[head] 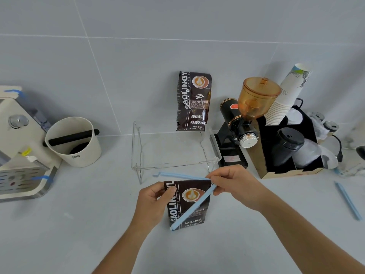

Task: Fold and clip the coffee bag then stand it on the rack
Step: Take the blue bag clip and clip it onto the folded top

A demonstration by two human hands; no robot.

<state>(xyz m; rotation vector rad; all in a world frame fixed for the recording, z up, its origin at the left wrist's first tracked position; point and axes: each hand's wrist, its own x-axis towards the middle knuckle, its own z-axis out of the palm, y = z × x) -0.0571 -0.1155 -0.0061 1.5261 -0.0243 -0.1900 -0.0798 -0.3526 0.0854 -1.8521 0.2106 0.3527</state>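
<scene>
A dark brown coffee bag [192, 212] stands on the counter in front of me, its top folded down. My left hand [153, 202] grips the bag's upper left corner. My right hand [237, 184] pinches the hinge end of a long light blue clip [194, 208]. The clip is spread open: one arm runs along behind the bag's top edge, the other slants down across the bag's front. Behind the bag stands a clear acrylic rack [173, 151]. A second, identical coffee bag [193, 101] stands upright at the rack's back right.
A white knock box [74, 143] and an espresso machine [21, 147] stand at the left. Right of the rack are a black grinder [245, 123] and a black organiser [292, 147] with paper cups. Another blue clip [348, 200] lies on the counter at the far right.
</scene>
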